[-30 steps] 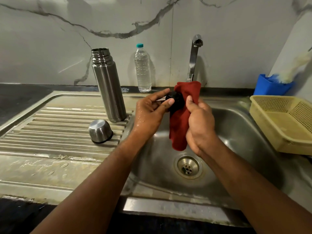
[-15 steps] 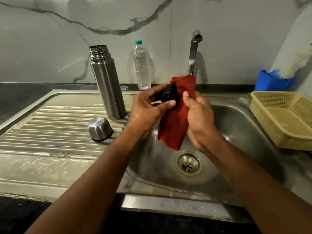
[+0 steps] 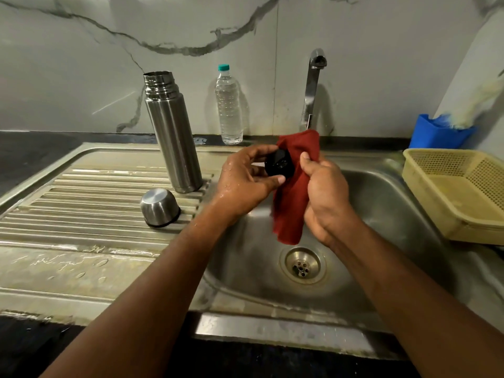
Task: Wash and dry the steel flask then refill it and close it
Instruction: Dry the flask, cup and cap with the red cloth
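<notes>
The steel flask (image 3: 172,133) stands upright and uncapped on the ribbed drainboard (image 3: 81,214), left of the basin. Its steel cup lid (image 3: 159,207) lies mouth-down in front of it. Over the sink basin (image 3: 381,214), my left hand (image 3: 245,181) pinches the flask's black stopper (image 3: 279,166) between thumb and fingers. My right hand (image 3: 326,195) grips a red cloth (image 3: 290,203), which is pressed against the stopper's right side and hangs down below both hands. The hands are wet.
A clear water bottle (image 3: 229,107) with a teal cap stands against the marble wall. The tap (image 3: 313,85) rises behind the cloth, with no water running. A yellow plastic basket (image 3: 458,195) sits at the right, a blue holder (image 3: 439,132) behind it. The drain (image 3: 301,266) is open.
Both hands have shifted slightly while turning the black stopper against the red cloth; the cloth's hanging end has swung a little. The flask and cup lid have not moved.
</notes>
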### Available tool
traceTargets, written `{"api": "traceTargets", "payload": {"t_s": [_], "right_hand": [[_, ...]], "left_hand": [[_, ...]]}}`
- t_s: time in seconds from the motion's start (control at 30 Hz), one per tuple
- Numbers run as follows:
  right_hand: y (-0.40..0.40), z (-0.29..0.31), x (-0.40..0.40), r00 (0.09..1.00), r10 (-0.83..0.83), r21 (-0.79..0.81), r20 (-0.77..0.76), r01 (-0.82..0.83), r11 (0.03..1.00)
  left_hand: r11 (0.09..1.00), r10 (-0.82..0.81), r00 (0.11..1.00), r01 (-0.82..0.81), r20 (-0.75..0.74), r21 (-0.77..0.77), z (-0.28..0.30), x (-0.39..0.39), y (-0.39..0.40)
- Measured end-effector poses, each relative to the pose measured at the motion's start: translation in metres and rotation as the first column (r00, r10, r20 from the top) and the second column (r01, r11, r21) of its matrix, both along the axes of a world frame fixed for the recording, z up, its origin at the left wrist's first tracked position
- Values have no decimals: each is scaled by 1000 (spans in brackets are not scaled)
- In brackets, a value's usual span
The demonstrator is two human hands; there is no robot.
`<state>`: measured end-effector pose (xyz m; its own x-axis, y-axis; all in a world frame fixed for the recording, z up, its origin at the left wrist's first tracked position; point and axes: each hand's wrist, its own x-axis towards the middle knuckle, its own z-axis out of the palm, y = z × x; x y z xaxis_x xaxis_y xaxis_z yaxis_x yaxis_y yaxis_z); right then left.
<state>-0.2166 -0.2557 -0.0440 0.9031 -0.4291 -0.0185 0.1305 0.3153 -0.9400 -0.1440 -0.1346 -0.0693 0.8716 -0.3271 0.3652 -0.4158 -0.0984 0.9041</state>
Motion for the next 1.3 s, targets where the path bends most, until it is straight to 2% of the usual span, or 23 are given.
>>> {"api": "traceTargets", "payload": {"t_s": [0.13,0.2,0.27,0.33,0.37,0.43,0.5,0.53,0.67,0.77,0.83,0.93,1.0,1.07,1.17,1.3], "right_hand": [[10,-4,-4,999,24,-236,31,-16,972],[16,-8,-4,998,27,-334,59,-6,943],[23,-12,-6,996,52,-458,72,-13,889],[22,-14,-5,995,51,-517,81,-2,856],[19,-13,-4,997,22,-490,81,21,872],[9,-10,1,998,-42,-306,41,53,950],[2,-9,5,998,-58,-141,5,58,988],[3,-10,6,998,-60,-118,2,60,991],[16,-12,2,1000,-20,-156,-11,18,988],[10,-8,5,999,-37,-98,-28,34,995],[2,-8,8,997,-62,-50,-37,60,997],[1,-11,7,999,-44,-127,-16,41,991],[1,-10,7,999,-32,-174,11,34,984],[-2,-8,9,999,-37,-184,15,39,982],[-12,-10,11,999,-48,-140,5,48,989],[-2,-13,9,1000,17,-217,0,-17,976]], "left_hand": [[997,32,996,-38,83,61,1,6,9],[997,66,996,-68,54,44,-1,7,11],[990,100,994,-103,35,93,-3,8,13],[989,126,992,-125,-3,80,-3,6,14],[993,115,993,-114,-41,21,-3,6,14],[992,43,994,-55,-105,-113,-2,3,10],[986,21,994,-38,-108,-164,-2,-2,3],[984,45,994,-61,-98,-166,-3,-3,0],[956,194,977,-209,-92,-205,-2,0,6],[967,105,988,-129,-116,-221,0,1,9],[982,63,992,-81,-110,-169,-3,-1,3],[986,151,988,-153,-29,-70,-6,4,5],[979,196,981,-196,-13,-59,-4,4,12],[984,170,985,-168,28,-63,1,-2,12],[991,124,986,-129,111,40,3,-14,1],[967,254,967,-255,29,22,1,-2,12]]}}
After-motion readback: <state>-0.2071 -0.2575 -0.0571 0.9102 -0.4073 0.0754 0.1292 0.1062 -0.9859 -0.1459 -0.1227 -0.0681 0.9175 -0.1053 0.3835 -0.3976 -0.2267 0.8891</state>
